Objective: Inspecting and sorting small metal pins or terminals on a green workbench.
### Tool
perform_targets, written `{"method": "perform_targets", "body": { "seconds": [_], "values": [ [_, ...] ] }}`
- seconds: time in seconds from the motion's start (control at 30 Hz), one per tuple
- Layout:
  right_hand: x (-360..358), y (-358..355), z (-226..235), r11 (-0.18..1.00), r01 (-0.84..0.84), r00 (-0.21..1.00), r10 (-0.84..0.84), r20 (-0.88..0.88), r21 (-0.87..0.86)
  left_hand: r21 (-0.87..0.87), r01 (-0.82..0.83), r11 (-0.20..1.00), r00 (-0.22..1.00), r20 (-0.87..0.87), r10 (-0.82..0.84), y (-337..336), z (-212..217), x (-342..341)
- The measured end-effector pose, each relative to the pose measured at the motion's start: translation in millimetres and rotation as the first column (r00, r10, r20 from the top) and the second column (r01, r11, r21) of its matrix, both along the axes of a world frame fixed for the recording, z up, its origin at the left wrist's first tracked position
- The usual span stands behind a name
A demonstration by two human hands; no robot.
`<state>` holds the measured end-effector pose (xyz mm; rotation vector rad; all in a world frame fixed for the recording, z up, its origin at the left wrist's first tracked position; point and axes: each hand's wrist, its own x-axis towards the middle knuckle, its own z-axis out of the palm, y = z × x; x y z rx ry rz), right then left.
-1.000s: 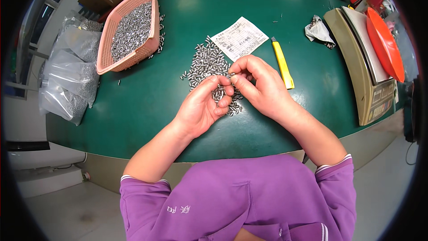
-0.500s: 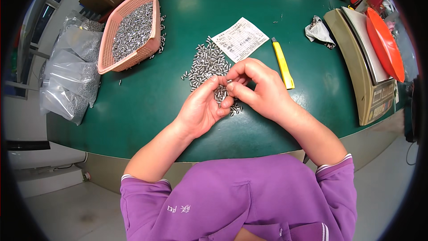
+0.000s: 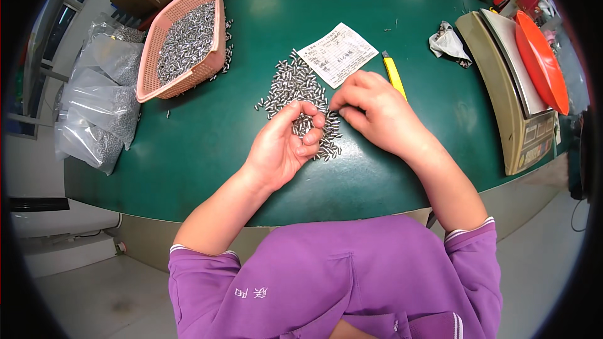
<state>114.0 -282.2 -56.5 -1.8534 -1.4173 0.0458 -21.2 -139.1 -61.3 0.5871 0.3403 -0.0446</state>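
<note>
A pile of small, shiny metal pins point(image 3: 294, 81) lies on the green table in front of me. My left hand point(image 3: 279, 147) is at the pile's near side, its fingers curled and the thumb close to the index finger. Pins show inside the ring of its fingers; whether it grips any is unclear. At the right edge of the pile is my right hand point(image 3: 375, 113), fingers bent and drawn together, the tips close to the pins. Anything pinched there is too small to make out. A gap separates the two hands.
A printed paper slip point(image 3: 338, 56) touches the pile's far side, with a yellow utility knife point(image 3: 394, 75) beside it. On the left are a pink basket point(image 3: 220, 44) of pins and filled plastic bags point(image 3: 100, 113). At right stand a scale point(image 3: 502, 100), a red tray point(image 3: 540, 63) and crumpled plastic point(image 3: 449, 44).
My right hand has moved away from the left hand's fingertips to the pile's right edge, now covering the knife's lower end. The left hand has stayed nearly in place, its fingers slightly more curled.
</note>
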Motion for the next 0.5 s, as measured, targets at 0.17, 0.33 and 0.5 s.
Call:
{"method": "perform_targets", "body": {
  "seconds": [0.17,0.33,0.5],
  "values": [
    [-3.0,-0.5,-1.6,0.994,-0.015,0.999,0.018,0.031,-0.112,0.003,-0.014,1.0,1.0,0.005,0.014,0.5,-0.3,-0.1],
    [-1.8,0.4,-1.6,0.992,-0.004,0.999,0.009,0.04,-0.129,0.005,-0.013,1.0,1.0,0.004,0.013,0.4,-0.4,-0.2],
    [-1.5,-0.3,-0.7,0.99,-0.029,0.999,0.034,0.039,-0.139,0.002,-0.006,1.0,1.0,0.012,0.006,1.0,-1.2,-0.6]
  ]
}}
